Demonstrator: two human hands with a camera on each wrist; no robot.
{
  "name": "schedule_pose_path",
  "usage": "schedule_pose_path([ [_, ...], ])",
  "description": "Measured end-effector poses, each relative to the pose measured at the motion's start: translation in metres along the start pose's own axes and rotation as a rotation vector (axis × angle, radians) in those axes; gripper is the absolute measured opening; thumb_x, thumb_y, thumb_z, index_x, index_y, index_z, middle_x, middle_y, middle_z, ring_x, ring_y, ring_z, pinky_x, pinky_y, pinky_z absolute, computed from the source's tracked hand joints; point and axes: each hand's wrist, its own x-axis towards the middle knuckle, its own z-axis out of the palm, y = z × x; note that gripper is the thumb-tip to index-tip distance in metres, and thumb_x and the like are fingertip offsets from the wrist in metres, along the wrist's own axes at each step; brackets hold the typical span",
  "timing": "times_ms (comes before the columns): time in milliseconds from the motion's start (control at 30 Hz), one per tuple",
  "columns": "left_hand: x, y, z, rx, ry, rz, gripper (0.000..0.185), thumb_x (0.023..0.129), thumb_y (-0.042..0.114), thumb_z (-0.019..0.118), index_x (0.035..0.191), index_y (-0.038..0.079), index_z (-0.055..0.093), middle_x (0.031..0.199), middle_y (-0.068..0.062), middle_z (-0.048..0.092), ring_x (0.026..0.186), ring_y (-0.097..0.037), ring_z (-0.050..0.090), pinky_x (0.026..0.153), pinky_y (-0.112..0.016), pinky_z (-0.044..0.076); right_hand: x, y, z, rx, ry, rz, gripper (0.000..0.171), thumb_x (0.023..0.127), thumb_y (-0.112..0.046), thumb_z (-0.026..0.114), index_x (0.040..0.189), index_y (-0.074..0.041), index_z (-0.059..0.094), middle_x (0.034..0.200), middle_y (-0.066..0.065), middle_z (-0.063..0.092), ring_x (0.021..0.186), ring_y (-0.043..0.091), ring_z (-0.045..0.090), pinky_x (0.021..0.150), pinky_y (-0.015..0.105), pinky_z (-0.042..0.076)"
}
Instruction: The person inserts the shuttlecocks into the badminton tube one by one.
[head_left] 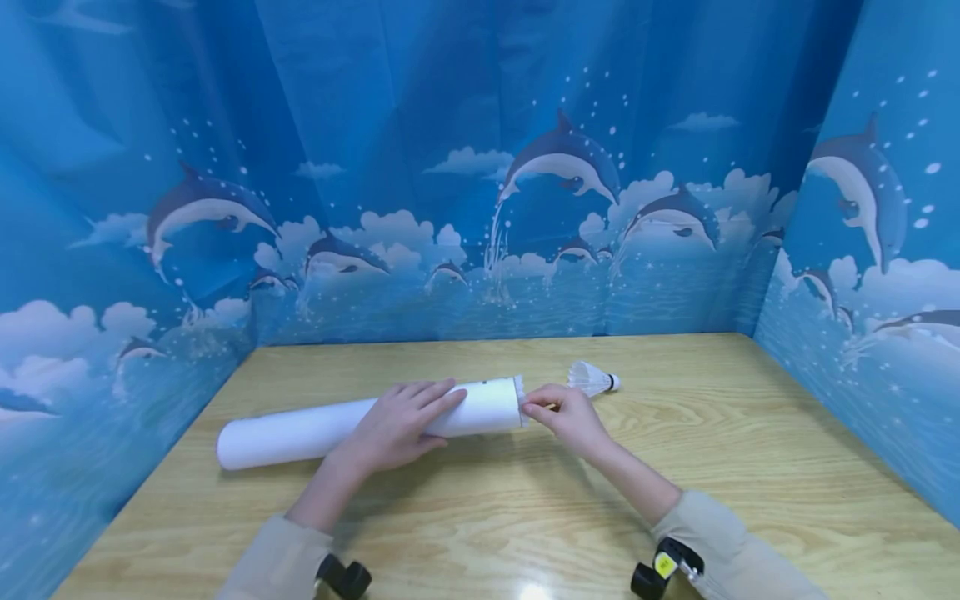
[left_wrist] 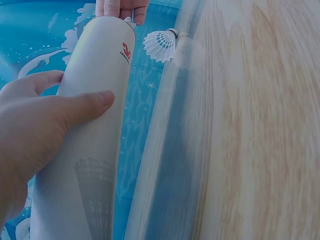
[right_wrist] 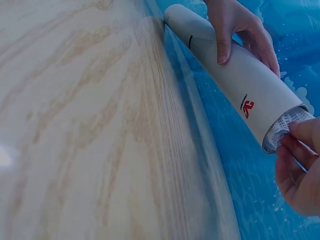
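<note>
A long white shuttlecock tube (head_left: 292, 435) lies across the table, its mouth to the right. My left hand (head_left: 397, 423) grips it near the middle, the thumb (left_wrist: 92, 106) along one side and the fingers over the top. At the mouth, my right hand (head_left: 570, 418) pinches the edge of a white shuttlecock (right_wrist: 281, 131) that sits mostly inside the tube; its inner part is hidden. Another white shuttlecock (head_left: 588, 379) lies on its side behind my right hand, its dark-banded cork pointing right.
The wood-grain table (head_left: 750, 450) reaches back to a blue curtain (head_left: 435, 108) printed with dolphins and clouds. The curtain also lines the left and right sides. Dark camera mounts (head_left: 345, 577) sit at both wrists.
</note>
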Motion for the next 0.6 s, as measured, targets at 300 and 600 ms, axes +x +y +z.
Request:
schedule_pose_path([
  [300, -0.0005, 0.0006, 0.0022, -0.001, 0.004, -0.001, 0.076, 0.072, 0.032, 0.079, 0.138, 0.016, 0.045, 0.136, -0.008, 0.048, 0.114, -0.027, 0.053, 0.089, -0.046, 0.047, -0.0007, -0.0041, 0.0037, 0.03, -0.011, 0.04, 0.012, 0.083, 0.0, 0.065, 0.092, 0.005, 0.071, 0.097, 0.016, 0.067, 0.086, 0.024, 0.061, 0.066, 0.023, 0.051],
  [600, 0.0012, -0.0006, 0.0028, -0.004, 0.021, 0.001, 0.077, 0.07, 0.031, 0.081, 0.137, 0.017, 0.046, 0.136, -0.008, 0.049, 0.113, -0.026, 0.054, 0.087, -0.046, 0.048, 0.001, -0.003, 0.0035, 0.024, -0.072, 0.04, 0.013, 0.084, 0.002, 0.062, 0.094, 0.004, 0.071, 0.099, 0.015, 0.066, 0.091, 0.028, 0.061, 0.068, 0.027, 0.052],
])
